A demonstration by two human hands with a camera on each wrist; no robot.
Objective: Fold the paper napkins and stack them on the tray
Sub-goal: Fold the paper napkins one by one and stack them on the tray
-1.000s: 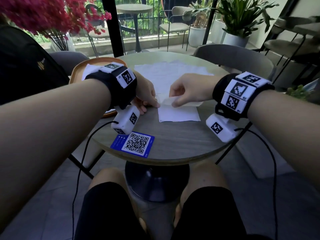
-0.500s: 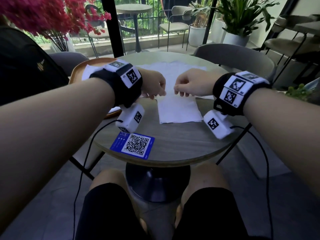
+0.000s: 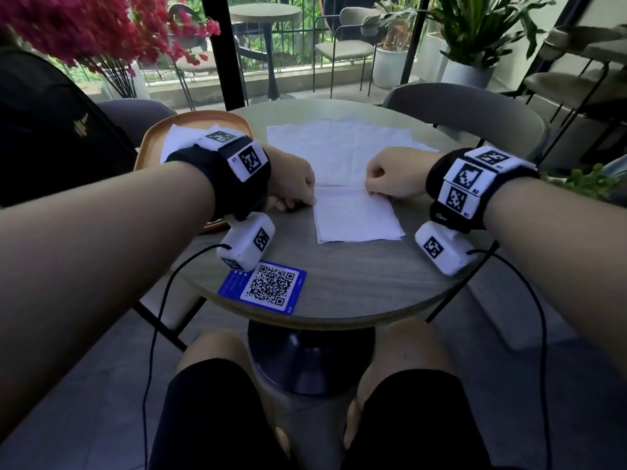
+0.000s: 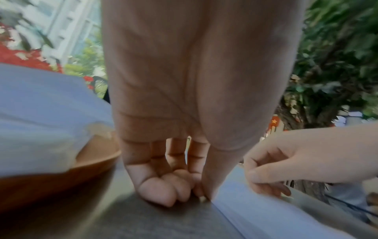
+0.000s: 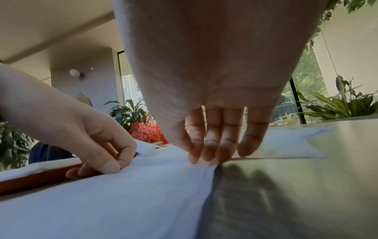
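Note:
A white paper napkin (image 3: 356,218) lies folded on the round table (image 3: 356,276) in front of me. My left hand (image 3: 305,201) pinches its far left corner, thumb against curled fingers (image 4: 159,192). My right hand (image 3: 373,193) pinches the far right corner, its fingertips (image 5: 204,155) down on the edge. Both hands are down at table level. The orange tray (image 3: 152,140) sits to the left behind my left wrist, with folded napkins (image 3: 183,137) on it. The left wrist view shows that stack (image 4: 40,121) bulging over the tray rim (image 4: 61,177).
Unfolded white napkins (image 3: 339,147) lie spread over the far half of the table. A blue QR card (image 3: 268,286) lies near the front edge. Grey chairs (image 3: 475,110) stand behind the table, and red flowers (image 3: 84,32) at the far left.
The hands carried the napkin's flap to its far edge and laid it flat. They have since slid apart from the middle out to the two far corners.

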